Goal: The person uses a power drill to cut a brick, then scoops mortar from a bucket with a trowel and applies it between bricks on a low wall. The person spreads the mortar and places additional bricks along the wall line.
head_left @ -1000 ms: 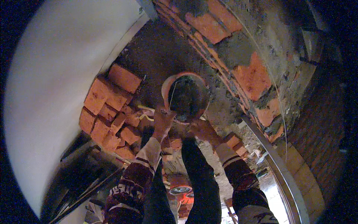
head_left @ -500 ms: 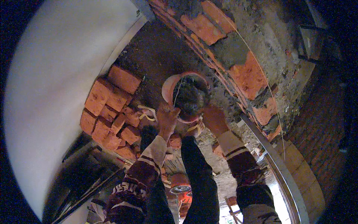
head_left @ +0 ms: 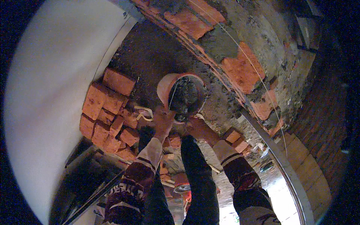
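A round, reddish bucket (head_left: 163,89) stands in front of me, tilted so that its mouth shows. Dark grey wet mortar (head_left: 186,96) lies inside, and a thin wire handle crosses the opening on the left. My left hand (head_left: 164,118) is closed on the near left part of the rim. On the near right part, my right hand (head_left: 196,127) holds the rim with bent fingers; some of its fingertips are hidden. Both forearms reach up from the lower edge in dark red and pale sleeves. My feet in sandals (head_left: 144,113) are close to the bucket.
Stacked orange bricks (head_left: 107,108) sit at the left beside a pale wall (head_left: 56,93). At the right runs a low brick course (head_left: 243,69) with grey mortar and a taut string (head_left: 258,75). A few loose bricks (head_left: 237,140) lie near right; another bucket (head_left: 181,183) is behind my legs.
My right hand has shifted left along the rim, from the bucket's right side to its near side. My left hand keeps its hold. The whole view has shifted slightly.
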A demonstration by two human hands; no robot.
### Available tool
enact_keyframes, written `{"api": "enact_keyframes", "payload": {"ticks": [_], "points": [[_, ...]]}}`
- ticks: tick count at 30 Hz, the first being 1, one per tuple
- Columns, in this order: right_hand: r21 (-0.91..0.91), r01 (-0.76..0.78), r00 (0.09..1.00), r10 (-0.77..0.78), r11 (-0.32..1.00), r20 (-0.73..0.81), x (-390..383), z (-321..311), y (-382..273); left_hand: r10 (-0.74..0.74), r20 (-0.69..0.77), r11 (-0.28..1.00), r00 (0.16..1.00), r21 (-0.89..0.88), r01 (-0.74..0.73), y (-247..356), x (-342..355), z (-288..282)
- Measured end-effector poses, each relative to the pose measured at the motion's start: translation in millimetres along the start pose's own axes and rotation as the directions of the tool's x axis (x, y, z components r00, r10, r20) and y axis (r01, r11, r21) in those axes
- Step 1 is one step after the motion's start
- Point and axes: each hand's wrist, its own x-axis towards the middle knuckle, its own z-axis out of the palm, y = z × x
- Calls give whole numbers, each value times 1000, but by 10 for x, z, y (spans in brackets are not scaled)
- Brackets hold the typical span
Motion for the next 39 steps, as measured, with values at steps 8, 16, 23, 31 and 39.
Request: {"api": "enact_keyframes", "payload": {"ticks": [8,16,23,31,39], "points": [[796,-328,879,144,-509,455,-32,-69,236,-6,113,972,994,236,-21,349,263,-265],[804,-521,779,545,287,310,-261,-172,199,-101,93,957,991,280,71,369,287,-147],[-292,-149,989,147,945,-27,258,15,221,57,94,991,994,-126,-45,367,219,117],[-452,-528,849,435,719,-301,-243,-757,97,1,46,901,999,433,-21,363,255,7],[-76,-342,888,348,937,302,104,-30,375,-133,21,987,991,89,131,361,198,-5]]}}
